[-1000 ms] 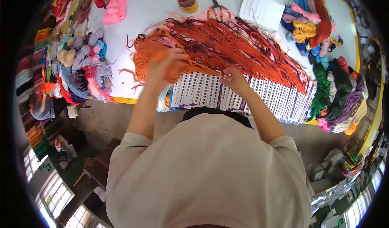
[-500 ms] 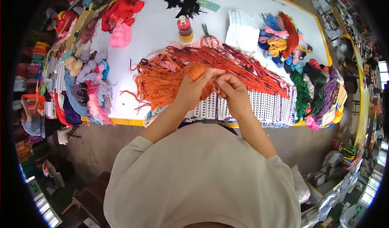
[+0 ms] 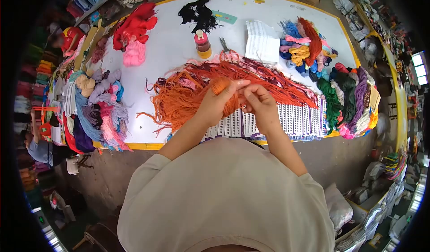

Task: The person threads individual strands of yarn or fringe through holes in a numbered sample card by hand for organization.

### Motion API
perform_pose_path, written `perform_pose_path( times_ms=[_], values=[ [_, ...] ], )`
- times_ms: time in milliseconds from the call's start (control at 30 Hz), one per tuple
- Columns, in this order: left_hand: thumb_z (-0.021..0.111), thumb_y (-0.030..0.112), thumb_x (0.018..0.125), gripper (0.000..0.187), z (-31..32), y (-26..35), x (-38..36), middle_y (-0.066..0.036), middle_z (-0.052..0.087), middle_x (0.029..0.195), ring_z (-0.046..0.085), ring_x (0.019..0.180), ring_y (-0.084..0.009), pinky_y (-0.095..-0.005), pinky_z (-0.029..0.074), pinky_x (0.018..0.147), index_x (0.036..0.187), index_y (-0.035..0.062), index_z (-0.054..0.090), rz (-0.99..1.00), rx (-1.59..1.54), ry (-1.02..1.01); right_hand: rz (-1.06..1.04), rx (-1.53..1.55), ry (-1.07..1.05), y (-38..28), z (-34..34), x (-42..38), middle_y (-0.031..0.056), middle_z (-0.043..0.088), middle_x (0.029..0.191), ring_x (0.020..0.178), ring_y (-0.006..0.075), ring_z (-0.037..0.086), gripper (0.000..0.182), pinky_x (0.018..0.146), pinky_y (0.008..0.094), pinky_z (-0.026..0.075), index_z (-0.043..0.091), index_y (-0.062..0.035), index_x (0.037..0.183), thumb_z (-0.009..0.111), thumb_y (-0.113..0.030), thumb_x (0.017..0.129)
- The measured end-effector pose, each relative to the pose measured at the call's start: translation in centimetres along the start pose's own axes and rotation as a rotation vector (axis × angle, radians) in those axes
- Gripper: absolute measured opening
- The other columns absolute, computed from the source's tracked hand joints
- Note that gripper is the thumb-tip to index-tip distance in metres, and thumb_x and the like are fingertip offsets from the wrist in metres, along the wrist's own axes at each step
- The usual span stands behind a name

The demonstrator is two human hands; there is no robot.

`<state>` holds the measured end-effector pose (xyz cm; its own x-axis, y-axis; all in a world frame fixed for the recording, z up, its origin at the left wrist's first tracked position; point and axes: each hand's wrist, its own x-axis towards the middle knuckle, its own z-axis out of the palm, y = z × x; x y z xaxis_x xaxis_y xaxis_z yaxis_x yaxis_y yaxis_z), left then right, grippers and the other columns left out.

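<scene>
My left hand (image 3: 218, 100) is wrapped round a bundle of orange thread (image 3: 220, 85) over the table's front part. Close to its right, my right hand (image 3: 260, 103) has its thumb and fingers pinched together near the bundle; what lies between them is too small to make out. Loose orange thread (image 3: 177, 100) spreads to the left of my hands. Behind them lies a long heap of red-orange and dark strands (image 3: 273, 84). Punched white cards (image 3: 293, 120) stand in a row under the heap, along the front edge.
On the white table (image 3: 170, 32) are a red-capped bottle (image 3: 202, 45), scissors (image 3: 224, 44), black thread (image 3: 197, 14), a white sheet (image 3: 262, 41) and a pink skein (image 3: 134, 53). Coloured skeins lie right (image 3: 351, 95) and left (image 3: 101, 100). At the far left is another person (image 3: 39, 149).
The view has shifted slightly, so the table appears a little lower. My left hand still holds the orange bundle, and my right hand stays beside it with little visible movement.
</scene>
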<state>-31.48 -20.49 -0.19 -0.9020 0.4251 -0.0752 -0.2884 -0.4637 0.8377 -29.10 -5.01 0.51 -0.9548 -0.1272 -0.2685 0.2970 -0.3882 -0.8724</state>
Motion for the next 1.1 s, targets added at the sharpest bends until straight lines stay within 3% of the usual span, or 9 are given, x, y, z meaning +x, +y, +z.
perform_pose_path(
  times_ms=[33,167,233,467,533,567,633,933,1100],
  values=[
    [0.043,0.025,0.101,0.038,0.2,0.0,0.0,-0.013,0.056,0.127,0.055,0.114,-0.0192,-0.0346,0.046,0.096,0.123,-0.0034,0.055,0.047,0.156,0.001,-0.018,-0.145,0.032,0.0,0.2,0.0,-0.0016,0.062,0.086,0.067,0.005,0.053,0.007,0.059,0.0217,0.044,0.059,-0.0092,0.096,0.058,-0.015,0.093],
    [0.043,0.027,0.101,0.038,-0.1,-0.4,0.3,-0.014,0.057,0.125,0.056,0.111,-0.0198,-0.0353,0.049,0.092,0.12,-0.0033,0.055,0.049,0.181,-0.012,-0.097,-0.232,-0.028,1.3,-0.7,0.7,0.0029,0.065,0.091,0.066,0.0049,0.051,0.007,0.059,0.0206,0.046,0.058,-0.0077,0.094,0.058,-0.014,0.094],
    [0.043,0.028,0.101,0.039,-0.8,-0.6,0.3,-0.016,0.056,0.126,0.056,0.113,-0.0212,-0.0369,0.048,0.094,0.12,-0.0042,0.055,-0.009,-0.033,0.001,-0.018,0.046,-0.001,0.7,-0.5,0.5,-0.001,0.063,0.087,0.068,0.0052,0.053,0.006,0.059,0.0213,0.044,0.058,-0.009,0.095,0.057,-0.015,0.094],
    [0.04,0.029,0.101,0.043,-0.5,-0.3,0.3,-0.018,0.055,0.125,0.055,0.115,-0.0222,-0.0375,0.046,0.098,0.122,-0.007,0.053,-0.057,-0.233,0.008,0.049,0.275,-0.111,0.8,-1.6,0.9,-0.0015,0.063,0.087,0.068,0.005,0.053,0.007,0.059,0.0213,0.044,0.059,-0.0096,0.097,0.057,-0.015,0.094],
    [0.038,0.03,0.102,0.045,-0.2,-0.4,0.4,-0.017,0.054,0.128,0.054,0.117,-0.0222,-0.0367,0.045,0.099,0.125,-0.007,0.05,-0.051,-0.233,-0.028,0.058,0.0,0.011,0.3,-0.8,0.6,-0.0031,0.062,0.086,0.07,0.0043,0.054,0.008,0.06,0.0207,0.044,0.061,-0.0096,0.097,0.06,-0.016,0.092],
    [0.038,0.03,0.102,0.045,-0.1,-0.4,0.4,-0.017,0.054,0.128,0.054,0.117,-0.0222,-0.0367,0.045,0.099,0.125,-0.007,0.05,-0.053,-0.233,-0.028,0.059,0.001,0.012,0.5,-0.8,0.6,-0.0031,0.062,0.086,0.07,0.0043,0.054,0.008,0.06,0.0207,0.044,0.061,-0.0096,0.097,0.06,-0.016,0.092],
    [0.037,0.029,0.102,0.046,0.0,-0.3,0.4,-0.017,0.052,0.13,0.052,0.118,-0.0222,-0.0361,0.043,0.101,0.128,-0.0068,0.049,-0.036,0.028,-0.087,-0.039,-0.232,-0.05,1.0,-0.9,0.6,-0.0051,0.061,0.083,0.071,0.0033,0.054,0.008,0.06,0.0202,0.045,0.063,-0.0102,0.096,0.062,-0.016,0.091],
    [0.044,0.021,0.1,0.037,-0.5,-0.8,0.6,-0.017,0.053,0.13,0.053,0.118,-0.023,-0.0366,0.044,0.099,0.124,-0.0047,0.054,0.013,-0.11,-0.037,0.068,0.1,0.01,0.2,-1.2,0.4,-0.0048,0.06,0.083,0.07,0.0027,0.053,0.007,0.058,0.0202,0.046,0.063,-0.0103,0.095,0.064,-0.015,0.09],
    [0.045,0.021,0.099,0.036,0.1,-0.8,0.6,-0.017,0.055,0.128,0.055,0.115,-0.0228,-0.0363,0.045,0.099,0.123,-0.0052,0.054,-0.014,-0.058,-0.024,0.01,-0.113,0.022,0.7,-1.3,0.5,-0.0046,0.061,0.083,0.068,0.0027,0.053,0.008,0.057,0.0199,0.046,0.063,-0.0103,0.096,0.063,-0.015,0.09]
  ],
)
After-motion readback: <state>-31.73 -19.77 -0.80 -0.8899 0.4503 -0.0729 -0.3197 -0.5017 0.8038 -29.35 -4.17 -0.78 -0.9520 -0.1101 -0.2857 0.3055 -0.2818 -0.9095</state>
